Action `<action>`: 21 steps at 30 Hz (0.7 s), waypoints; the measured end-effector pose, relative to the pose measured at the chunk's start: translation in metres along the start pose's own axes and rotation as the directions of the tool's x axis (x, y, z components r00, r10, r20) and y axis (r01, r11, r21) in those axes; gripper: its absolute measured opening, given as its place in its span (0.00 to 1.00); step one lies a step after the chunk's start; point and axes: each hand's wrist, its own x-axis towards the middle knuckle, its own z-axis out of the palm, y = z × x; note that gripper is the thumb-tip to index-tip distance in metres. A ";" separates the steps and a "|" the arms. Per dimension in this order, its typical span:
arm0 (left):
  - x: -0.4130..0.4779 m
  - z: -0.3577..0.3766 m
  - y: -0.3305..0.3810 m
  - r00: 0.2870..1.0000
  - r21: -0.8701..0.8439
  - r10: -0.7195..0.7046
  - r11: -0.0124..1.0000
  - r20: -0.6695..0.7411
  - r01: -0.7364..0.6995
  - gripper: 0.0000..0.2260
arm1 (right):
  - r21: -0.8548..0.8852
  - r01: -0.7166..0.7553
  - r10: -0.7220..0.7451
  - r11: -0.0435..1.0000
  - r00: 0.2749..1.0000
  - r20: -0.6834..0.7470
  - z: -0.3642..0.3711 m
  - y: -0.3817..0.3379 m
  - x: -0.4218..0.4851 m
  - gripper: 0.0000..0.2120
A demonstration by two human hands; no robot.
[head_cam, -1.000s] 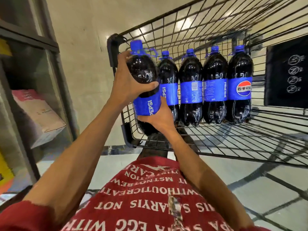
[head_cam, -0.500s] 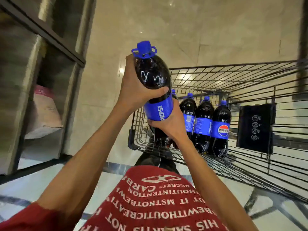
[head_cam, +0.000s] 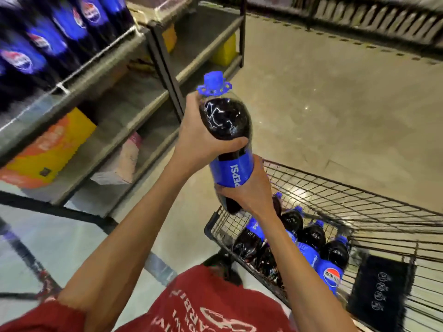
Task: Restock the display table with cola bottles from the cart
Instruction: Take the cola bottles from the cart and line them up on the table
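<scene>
Shop aisle; cart [head_cam: 374,212] holds cola btls [head_cam: 312,234]; L hand [head_cam: 199,142], R hand [head_cam: 249,195] grip lifted btl [head_cam: 225,121].

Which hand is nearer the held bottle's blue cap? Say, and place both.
Left. The left hand grips the shoulder of the Pepsi bottle just below its blue cap; the right hand holds the base.

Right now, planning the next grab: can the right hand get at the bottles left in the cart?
Probably not yet: the right hand grips the lifted bottle low down. Otherwise the way looks free: the cart is open-topped and its bottles sit uncovered below.
</scene>
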 end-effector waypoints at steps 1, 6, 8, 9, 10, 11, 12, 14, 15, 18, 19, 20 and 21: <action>-0.002 -0.010 0.003 1.000 0.002 -0.005 1.000 -0.028 0.005 0.40 | -0.009 0.021 -0.021 1.000 0.999 0.025 0.003 -0.008 0.000 0.39; -0.011 -0.054 0.011 0.990 0.005 -0.053 0.999 -0.128 0.054 0.41 | -0.050 0.091 -0.085 0.995 0.990 0.116 0.021 -0.044 -0.005 0.39; -0.016 -0.070 0.011 0.982 0.012 -0.066 0.998 -0.177 0.069 0.42 | -0.052 0.116 -0.107 0.992 0.982 0.155 0.030 -0.055 -0.007 0.39; -0.019 -0.078 0.011 0.977 0.019 -0.070 0.997 -0.202 0.076 0.43 | -0.052 0.131 -0.120 0.990 0.977 0.175 0.035 -0.061 -0.008 0.39; -0.022 -0.087 0.010 0.971 0.023 -0.072 0.997 -0.228 0.079 0.43 | -0.051 0.148 -0.135 0.988 0.972 0.193 0.041 -0.067 -0.009 0.39; -0.024 -0.095 0.009 0.965 0.021 -0.073 0.996 -0.252 0.081 0.43 | -0.051 0.164 -0.150 0.985 0.967 0.207 0.047 -0.072 -0.009 0.40; -0.025 -0.104 0.008 0.959 0.019 -0.073 0.996 -0.272 0.082 0.43 | -0.046 0.175 -0.161 0.983 0.962 0.219 0.054 -0.078 -0.010 0.40; -0.027 -0.122 0.006 0.950 0.019 -0.078 0.996 -0.301 0.088 0.43 | -0.018 0.184 -0.174 0.983 0.954 0.245 0.068 -0.089 -0.010 0.39; -0.028 -0.131 0.006 0.945 0.020 -0.083 0.995 -0.315 0.094 0.43 | -0.006 0.190 -0.182 0.982 0.948 0.260 0.076 -0.094 -0.011 0.38; -0.033 -0.163 0.000 0.927 0.046 -0.096 0.992 -0.363 0.121 0.43 | 0.016 0.230 -0.224 0.973 0.922 0.315 0.101 -0.112 -0.013 0.39; -0.035 -0.173 -0.003 0.921 0.051 -0.097 0.991 -0.377 0.125 0.42 | 0.024 0.242 -0.236 0.970 0.914 0.330 0.110 -0.117 -0.013 0.39; -0.037 -0.184 -0.005 0.915 0.054 -0.097 0.990 -0.392 0.128 0.42 | 0.032 0.250 -0.246 0.968 0.907 0.341 0.119 -0.124 -0.014 0.39; -0.039 -0.195 -0.008 0.909 0.058 -0.097 0.990 -0.406 0.131 0.42 | 0.039 0.258 -0.255 0.965 0.901 0.351 0.129 -0.130 -0.014 0.39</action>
